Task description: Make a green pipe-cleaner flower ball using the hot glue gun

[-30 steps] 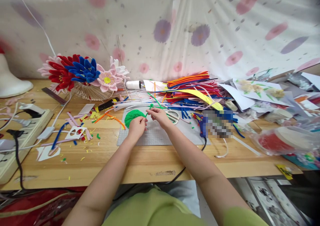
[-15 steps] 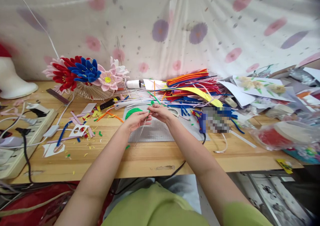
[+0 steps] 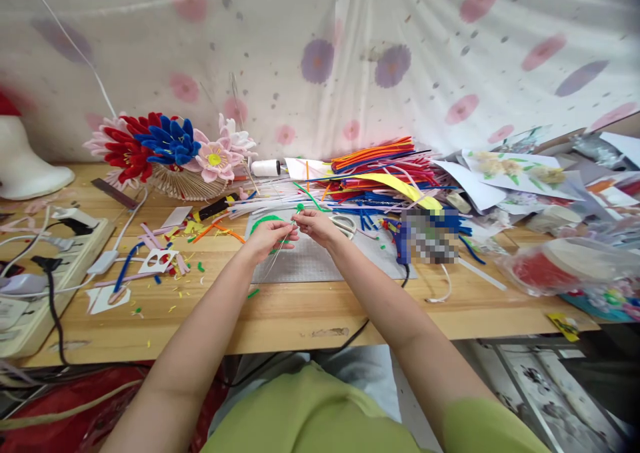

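My left hand [image 3: 273, 238] and my right hand [image 3: 314, 226] meet above the grey mat [image 3: 325, 265], both with fingers pinched together. Between their fingertips is a thin wire stem [image 3: 281, 247], whose fine strands slant down below my left hand. At its top, just above my right fingertips, sits a small green fuzzy ball [image 3: 300, 207]. A round green fuzzy piece [image 3: 264, 222] lies on the mat behind my left hand, which hides much of it. Close behind my right hand are white-handled scissors [image 3: 346, 225].
Pipe cleaners [image 3: 375, 156] in several colours are heaped at the back. A blue glue gun [image 3: 400, 239] lies to the right, partly blurred out. Fuzzy flowers [image 3: 170, 139] stand at back left, near a power strip [image 3: 75, 273]. Scraps [image 3: 165, 259] litter the table's left side.
My left hand has turned and its fingers have spread a little. Thin wire strands now show below it. The round green piece is more hidden, and a green scrap shows near the mat's front edge.
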Action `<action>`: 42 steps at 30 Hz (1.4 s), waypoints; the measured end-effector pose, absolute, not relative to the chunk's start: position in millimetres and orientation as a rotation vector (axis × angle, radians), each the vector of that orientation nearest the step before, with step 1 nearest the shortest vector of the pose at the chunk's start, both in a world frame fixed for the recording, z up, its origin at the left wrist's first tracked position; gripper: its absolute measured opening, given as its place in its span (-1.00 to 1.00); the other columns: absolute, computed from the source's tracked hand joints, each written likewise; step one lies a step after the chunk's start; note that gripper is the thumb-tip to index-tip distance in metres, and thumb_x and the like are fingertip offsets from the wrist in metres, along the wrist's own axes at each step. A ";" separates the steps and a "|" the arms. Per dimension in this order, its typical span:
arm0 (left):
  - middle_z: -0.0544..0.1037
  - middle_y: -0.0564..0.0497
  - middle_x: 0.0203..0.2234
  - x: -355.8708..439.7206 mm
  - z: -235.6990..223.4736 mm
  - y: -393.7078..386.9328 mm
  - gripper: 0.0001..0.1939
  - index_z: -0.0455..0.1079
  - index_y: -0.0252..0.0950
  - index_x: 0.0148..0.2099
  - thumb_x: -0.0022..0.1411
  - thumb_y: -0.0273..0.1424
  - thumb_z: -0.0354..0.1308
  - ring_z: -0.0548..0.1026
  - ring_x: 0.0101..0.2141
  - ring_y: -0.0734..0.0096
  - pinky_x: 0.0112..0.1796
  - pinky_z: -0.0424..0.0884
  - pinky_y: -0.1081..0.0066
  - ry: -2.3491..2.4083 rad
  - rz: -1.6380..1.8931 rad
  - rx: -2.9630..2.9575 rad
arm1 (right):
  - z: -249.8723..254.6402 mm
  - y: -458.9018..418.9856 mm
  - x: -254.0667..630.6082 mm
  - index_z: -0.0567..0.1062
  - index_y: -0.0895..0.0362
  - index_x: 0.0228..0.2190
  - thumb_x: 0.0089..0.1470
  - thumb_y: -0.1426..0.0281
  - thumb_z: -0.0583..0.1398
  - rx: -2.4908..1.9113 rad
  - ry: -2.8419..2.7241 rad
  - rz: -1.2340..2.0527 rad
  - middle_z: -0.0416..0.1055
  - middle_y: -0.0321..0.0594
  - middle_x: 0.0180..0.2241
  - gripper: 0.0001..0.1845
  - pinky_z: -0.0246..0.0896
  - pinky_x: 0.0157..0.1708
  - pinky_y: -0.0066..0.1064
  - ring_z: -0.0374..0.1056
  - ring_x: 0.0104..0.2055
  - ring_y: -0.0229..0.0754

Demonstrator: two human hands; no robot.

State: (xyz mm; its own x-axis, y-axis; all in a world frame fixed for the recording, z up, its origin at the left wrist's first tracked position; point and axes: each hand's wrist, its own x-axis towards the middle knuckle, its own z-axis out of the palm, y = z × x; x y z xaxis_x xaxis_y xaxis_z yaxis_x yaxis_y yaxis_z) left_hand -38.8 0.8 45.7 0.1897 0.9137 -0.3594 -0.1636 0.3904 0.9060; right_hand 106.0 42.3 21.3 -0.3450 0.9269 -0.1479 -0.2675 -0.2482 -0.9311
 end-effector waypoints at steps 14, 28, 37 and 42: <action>0.50 -0.07 -0.61 -43.8 54.2 1.6 -0.94 0.42 -0.46 -0.48 -0.04 -0.59 0.26 0.46 -0.60 0.51 -0.48 0.40 0.47 1.189 0.910 0.853 | 20.7 34.3 111.6 0.45 0.18 -0.52 -0.33 0.07 0.32 -0.928 -1.176 1.779 0.31 -0.38 -0.57 -0.56 -0.09 -0.60 -0.52 0.07 -0.61 -0.46; 0.50 -0.06 -0.59 -59.7 51.6 4.5 -0.88 0.44 -0.44 -0.47 -0.09 -0.49 0.31 0.46 -0.57 0.47 -0.53 0.41 0.45 1.185 0.843 0.987 | 20.8 41.7 103.9 0.46 0.16 -0.53 -0.30 0.12 0.31 -1.042 -1.303 1.671 0.29 -0.38 -0.60 -0.63 -0.13 -0.63 -0.54 0.07 -0.62 -0.46; 0.51 0.01 -0.56 -59.0 54.0 20.8 -0.94 0.41 -0.40 -0.43 -0.04 -0.52 0.24 0.45 -0.53 0.54 -0.43 0.42 0.48 1.184 1.191 0.828 | 24.7 29.4 84.8 0.49 0.05 -0.31 -0.21 0.15 0.30 -0.983 -1.193 1.848 0.44 -0.33 -0.38 -0.62 0.16 -0.47 -0.54 0.26 -0.47 -0.40; 0.54 -0.01 -0.45 -53.6 52.2 34.7 -0.85 0.43 -0.35 -0.43 -0.09 -0.39 0.28 0.49 -0.32 0.43 -0.29 0.39 0.44 1.209 1.407 0.872 | 27.3 26.8 71.6 0.46 0.12 -0.41 -0.29 0.26 0.35 -0.912 -1.250 1.871 0.47 -0.30 -0.44 -0.67 0.13 -0.47 -0.53 0.26 -0.50 -0.40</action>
